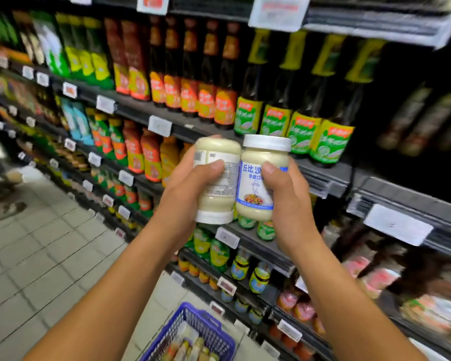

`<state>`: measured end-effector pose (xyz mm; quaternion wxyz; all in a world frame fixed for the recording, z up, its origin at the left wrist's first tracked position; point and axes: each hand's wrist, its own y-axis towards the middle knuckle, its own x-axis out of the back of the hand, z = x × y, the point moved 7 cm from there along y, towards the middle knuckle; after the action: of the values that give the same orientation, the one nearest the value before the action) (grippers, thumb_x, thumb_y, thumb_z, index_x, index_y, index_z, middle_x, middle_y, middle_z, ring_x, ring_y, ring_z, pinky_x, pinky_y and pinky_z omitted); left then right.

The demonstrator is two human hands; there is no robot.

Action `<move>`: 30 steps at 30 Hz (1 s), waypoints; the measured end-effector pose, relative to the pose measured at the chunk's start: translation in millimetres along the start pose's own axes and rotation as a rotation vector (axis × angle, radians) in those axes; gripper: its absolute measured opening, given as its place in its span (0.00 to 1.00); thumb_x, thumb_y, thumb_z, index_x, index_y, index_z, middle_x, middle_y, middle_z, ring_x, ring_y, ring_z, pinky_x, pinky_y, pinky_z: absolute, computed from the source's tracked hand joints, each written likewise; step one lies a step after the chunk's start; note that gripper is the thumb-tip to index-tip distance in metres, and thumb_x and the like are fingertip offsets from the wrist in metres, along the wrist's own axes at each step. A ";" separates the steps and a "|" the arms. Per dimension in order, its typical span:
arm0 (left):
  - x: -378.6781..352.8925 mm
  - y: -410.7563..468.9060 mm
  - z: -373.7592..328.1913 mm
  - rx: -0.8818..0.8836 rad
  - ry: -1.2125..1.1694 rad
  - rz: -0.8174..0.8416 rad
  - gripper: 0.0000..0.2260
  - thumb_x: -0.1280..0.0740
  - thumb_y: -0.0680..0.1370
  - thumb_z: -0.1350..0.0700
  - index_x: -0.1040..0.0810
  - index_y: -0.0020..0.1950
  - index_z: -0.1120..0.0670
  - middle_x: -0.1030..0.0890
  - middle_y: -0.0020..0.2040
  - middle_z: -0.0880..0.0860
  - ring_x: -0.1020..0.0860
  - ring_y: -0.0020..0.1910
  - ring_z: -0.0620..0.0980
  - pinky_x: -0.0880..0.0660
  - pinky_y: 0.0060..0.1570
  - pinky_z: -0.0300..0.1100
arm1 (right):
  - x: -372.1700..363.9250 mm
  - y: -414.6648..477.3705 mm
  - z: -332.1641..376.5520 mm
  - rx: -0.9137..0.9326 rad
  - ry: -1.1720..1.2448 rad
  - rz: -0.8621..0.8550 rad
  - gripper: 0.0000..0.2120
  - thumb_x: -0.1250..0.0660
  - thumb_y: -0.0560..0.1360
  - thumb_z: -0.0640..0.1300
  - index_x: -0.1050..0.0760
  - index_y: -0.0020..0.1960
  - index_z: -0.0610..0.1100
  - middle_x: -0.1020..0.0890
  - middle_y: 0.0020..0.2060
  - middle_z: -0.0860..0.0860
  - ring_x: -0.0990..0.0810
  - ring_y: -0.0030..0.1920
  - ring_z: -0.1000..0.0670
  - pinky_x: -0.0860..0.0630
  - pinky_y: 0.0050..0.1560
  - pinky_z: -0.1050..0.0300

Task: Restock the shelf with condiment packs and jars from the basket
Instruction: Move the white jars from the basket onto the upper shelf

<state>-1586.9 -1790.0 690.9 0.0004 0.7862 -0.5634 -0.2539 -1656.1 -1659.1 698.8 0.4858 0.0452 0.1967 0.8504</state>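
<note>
My left hand (185, 194) grips a jar of pale dressing (216, 152) held upside down, its white lid at the bottom and its back label toward me. My right hand (287, 201) grips a second jar (258, 188), upright, with a white lid and a blue and white label. The two jars touch side by side, raised in front of the shelf edge (320, 178). Below, at the frame's bottom, the blue basket (206, 321) holds several more packs and jars.
Shelves of dark sauce bottles (297, 100) and bright pouches (141, 152) fill the view ahead. Price tags (160, 125) line the shelf rails. The right shelf section (412, 157) is dark. A person's legs (3, 194) stand on the tiled floor (50, 256) at left.
</note>
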 end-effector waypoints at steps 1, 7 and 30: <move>-12.3 1.5 -4.5 -0.012 -0.011 0.027 0.17 0.31 0.71 0.53 0.19 0.59 0.46 0.16 0.55 0.54 0.17 0.52 0.53 0.19 0.47 0.45 | 7.7 -1.9 12.3 0.022 -0.012 -0.013 0.22 0.33 0.67 0.58 0.25 0.54 0.46 0.15 0.43 0.54 0.16 0.44 0.55 0.22 0.41 0.63; -87.8 8.2 -25.4 -0.055 -0.070 0.192 0.17 0.35 0.73 0.55 0.23 0.62 0.53 0.17 0.53 0.56 0.18 0.51 0.54 0.19 0.47 0.46 | 52.8 -16.9 83.5 0.152 -0.087 -0.104 0.22 0.34 0.67 0.57 0.26 0.54 0.43 0.15 0.41 0.55 0.17 0.41 0.58 0.23 0.40 0.65; -372.3 41.3 -78.6 -0.318 0.032 0.544 0.26 0.26 0.67 0.45 0.24 0.62 0.52 0.15 0.54 0.50 0.16 0.53 0.48 0.21 0.44 0.38 | 252.4 -42.4 284.5 0.451 -0.272 -0.325 0.32 0.33 0.69 0.58 0.27 0.67 0.40 0.16 0.58 0.44 0.17 0.58 0.42 0.19 0.57 0.47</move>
<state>-1679.9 -1497.6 919.6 0.2001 0.6004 -0.7064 -0.3170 -1677.8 -1344.2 915.1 0.6151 0.2333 0.3185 0.6825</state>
